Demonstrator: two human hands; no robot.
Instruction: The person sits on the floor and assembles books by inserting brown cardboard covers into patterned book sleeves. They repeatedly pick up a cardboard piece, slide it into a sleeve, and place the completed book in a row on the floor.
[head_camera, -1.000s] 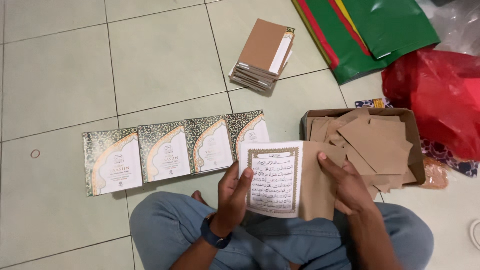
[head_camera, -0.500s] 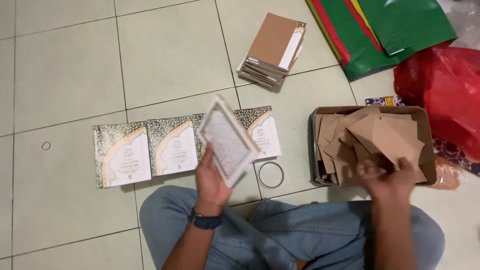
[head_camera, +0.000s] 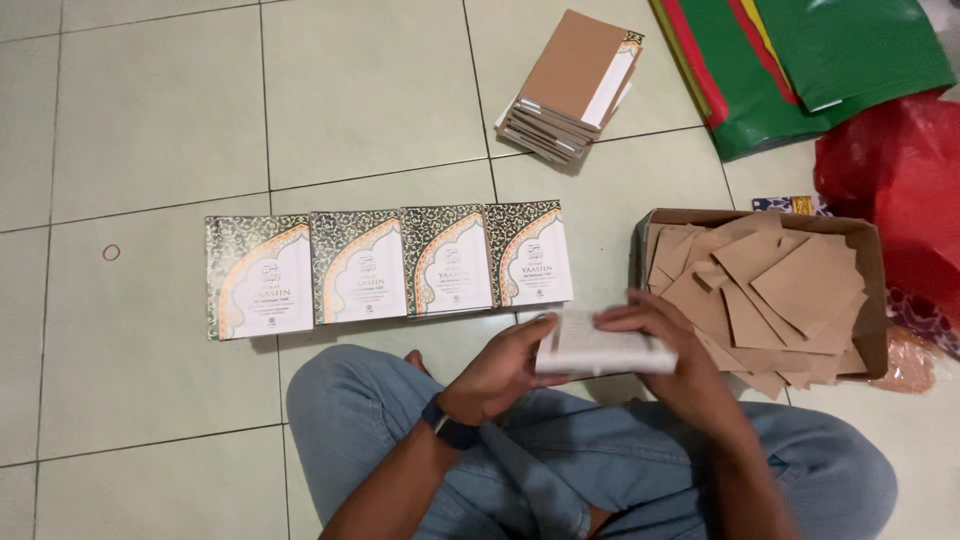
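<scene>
Where the crossed legs meet the tiled floor (head_camera: 150, 120), small white booklet (head_camera: 600, 345) held flat and edge-on between both hands, just near of the row of four patterned booklets (head_camera: 390, 265). Left hand (head_camera: 500, 370) cupped under the booklet's left end, fingers curled about it; right hand (head_camera: 655, 335) laid over its top and right end, fingers closed on it. Cardboard box of brown paper sheets (head_camera: 770, 290) just right of the hands. Half a second earlier: booklet raised and tilted in the left hand alone, right hand at the box; now lowered, level, gripped by both.
</scene>
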